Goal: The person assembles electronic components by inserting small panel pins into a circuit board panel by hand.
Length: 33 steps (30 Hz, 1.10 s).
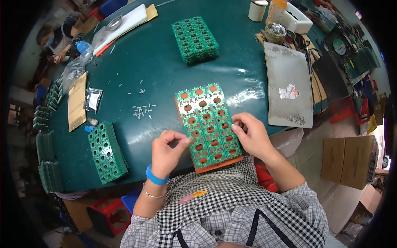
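The green panel [208, 123] is found on the orange board [219, 164], flanked by the narrowed left hand [166, 152] and right hand [254, 134], grip indeterminable; work is judged unfinished, loose white pieces [139, 110] being noted left of the board.

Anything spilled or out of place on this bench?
Possibly: small whitish pieces lie scattered on the green tabletop, left of the green circuit-board panel. With no tray under them, they look spilled, though this may be deliberate.
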Tool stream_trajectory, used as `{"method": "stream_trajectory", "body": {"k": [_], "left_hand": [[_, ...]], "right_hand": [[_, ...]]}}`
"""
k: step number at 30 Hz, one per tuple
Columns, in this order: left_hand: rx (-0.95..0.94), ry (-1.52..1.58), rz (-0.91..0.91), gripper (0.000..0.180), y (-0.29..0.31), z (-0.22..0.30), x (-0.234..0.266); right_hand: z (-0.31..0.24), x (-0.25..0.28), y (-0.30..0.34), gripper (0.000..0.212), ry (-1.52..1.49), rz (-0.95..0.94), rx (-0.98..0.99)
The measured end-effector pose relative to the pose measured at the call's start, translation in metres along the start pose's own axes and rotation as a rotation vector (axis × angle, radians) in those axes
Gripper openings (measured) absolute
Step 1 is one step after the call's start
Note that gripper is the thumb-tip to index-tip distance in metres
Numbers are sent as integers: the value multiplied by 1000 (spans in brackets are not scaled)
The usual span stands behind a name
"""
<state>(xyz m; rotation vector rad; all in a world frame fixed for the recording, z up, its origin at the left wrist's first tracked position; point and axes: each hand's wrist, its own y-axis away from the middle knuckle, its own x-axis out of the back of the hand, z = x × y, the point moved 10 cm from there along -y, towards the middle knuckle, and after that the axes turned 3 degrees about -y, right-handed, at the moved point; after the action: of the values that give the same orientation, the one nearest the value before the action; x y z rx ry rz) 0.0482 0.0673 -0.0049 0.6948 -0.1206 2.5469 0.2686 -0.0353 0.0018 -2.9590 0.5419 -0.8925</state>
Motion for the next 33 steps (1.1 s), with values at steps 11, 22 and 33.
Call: {"method": "stream_trajectory", "body": {"k": [11,22,33], "left_hand": [[-156,260,99,18,-179,46,20],[67,46,209,21,-302,-5,20],[64,133,203,23,-302,-9,13]], "right_hand": [[-8,45,-183,33,-3,20,29],[25,30,-291,34,126,60,-154],[28,25,-303,31,226,103,-36]]}}
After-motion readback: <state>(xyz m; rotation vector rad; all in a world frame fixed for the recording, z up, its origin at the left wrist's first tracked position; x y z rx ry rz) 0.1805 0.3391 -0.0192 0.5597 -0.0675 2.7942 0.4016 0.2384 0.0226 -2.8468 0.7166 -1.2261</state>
